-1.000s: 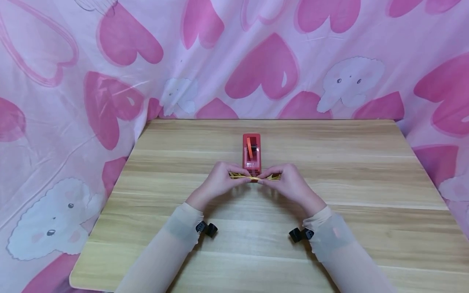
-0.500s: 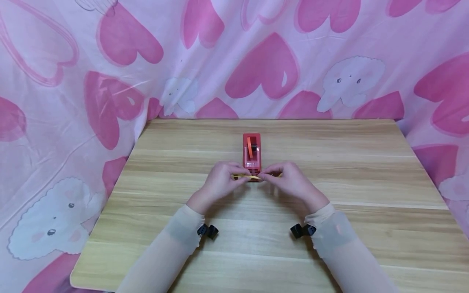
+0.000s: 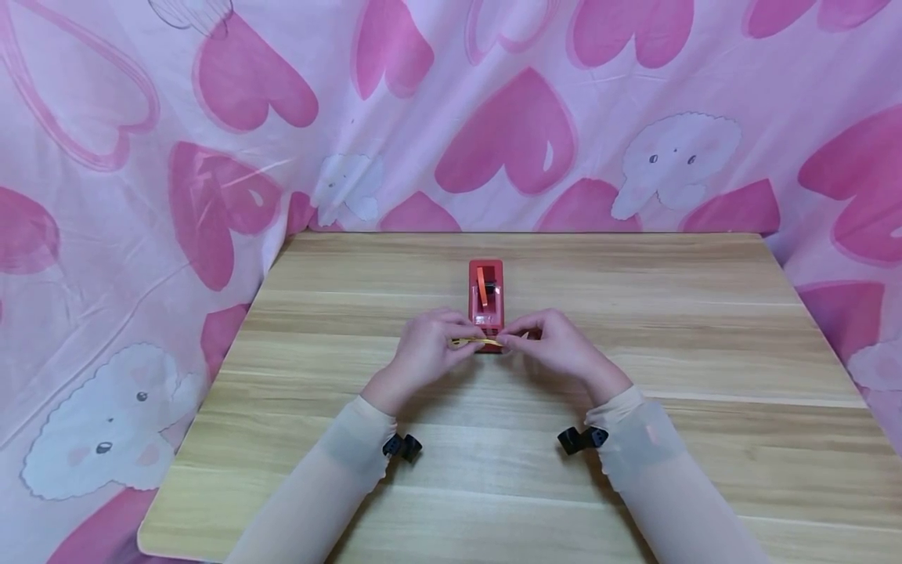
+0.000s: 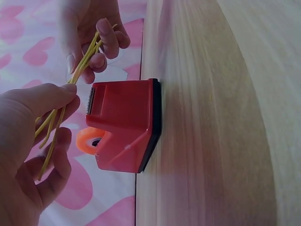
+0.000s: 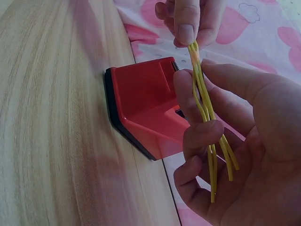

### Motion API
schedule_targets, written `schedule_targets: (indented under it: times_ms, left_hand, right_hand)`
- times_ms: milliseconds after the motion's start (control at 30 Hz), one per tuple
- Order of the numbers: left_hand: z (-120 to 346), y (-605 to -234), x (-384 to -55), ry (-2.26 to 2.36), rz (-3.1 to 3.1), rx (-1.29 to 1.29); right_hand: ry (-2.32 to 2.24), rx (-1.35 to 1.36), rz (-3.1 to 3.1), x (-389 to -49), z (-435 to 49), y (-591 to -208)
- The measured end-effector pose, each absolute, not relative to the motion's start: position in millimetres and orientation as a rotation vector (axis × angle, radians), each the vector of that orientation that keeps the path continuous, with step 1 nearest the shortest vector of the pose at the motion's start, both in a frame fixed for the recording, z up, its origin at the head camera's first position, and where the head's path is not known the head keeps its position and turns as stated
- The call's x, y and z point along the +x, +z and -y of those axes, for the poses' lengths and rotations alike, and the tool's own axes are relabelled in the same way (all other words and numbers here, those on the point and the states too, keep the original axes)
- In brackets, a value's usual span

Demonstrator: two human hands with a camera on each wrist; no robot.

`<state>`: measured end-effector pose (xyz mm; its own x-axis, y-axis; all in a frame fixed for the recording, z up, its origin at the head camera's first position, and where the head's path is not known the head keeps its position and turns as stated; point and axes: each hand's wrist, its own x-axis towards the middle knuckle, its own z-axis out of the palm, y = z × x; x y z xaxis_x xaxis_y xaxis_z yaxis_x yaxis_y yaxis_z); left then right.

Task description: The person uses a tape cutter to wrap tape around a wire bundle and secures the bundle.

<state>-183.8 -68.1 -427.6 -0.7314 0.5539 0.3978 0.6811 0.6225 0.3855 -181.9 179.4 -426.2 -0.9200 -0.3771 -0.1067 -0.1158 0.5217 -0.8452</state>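
Between both hands is a small bundle of thin yellow strands (image 5: 205,101), with an orange-tinted patch near its middle; whether they are wires or cords is unclear. My left hand (image 3: 426,345) pinches the bundle between thumb and forefinger, and loose ends trail across its palm in the left wrist view. My right hand (image 3: 560,348) has thumb and fingers curled about the other half, whose free ends hang past the fingers in the right wrist view. Just beyond the hands stands a red tape dispenser (image 4: 123,106) with a toothed cutter and an orange tape roll (image 4: 87,140).
The dispenser's dark base stands on a wood-grain table (image 3: 465,478). Behind the table and at its sides hangs a pink curtain (image 3: 416,141) printed with hearts and white animals. A small black camera (image 3: 403,447) is worn on the left wrist, another black camera (image 3: 582,440) on the right.
The right fingers have shifted slightly on the bundle, and less yellow shows beside the right hand. The left hand still pinches its half. The dispenser stays in place; the head view tilts slightly.
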Motion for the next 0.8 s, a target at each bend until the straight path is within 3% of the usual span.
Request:
schedule_targets:
  times_ms: [800]
  left_hand:
    - [65.5, -420.0, -178.3, -0.646, 2.656, -0.972]
  right_hand:
    - [-1.358, -0.436, -2.526, -173.6, -174.6, -426.4]
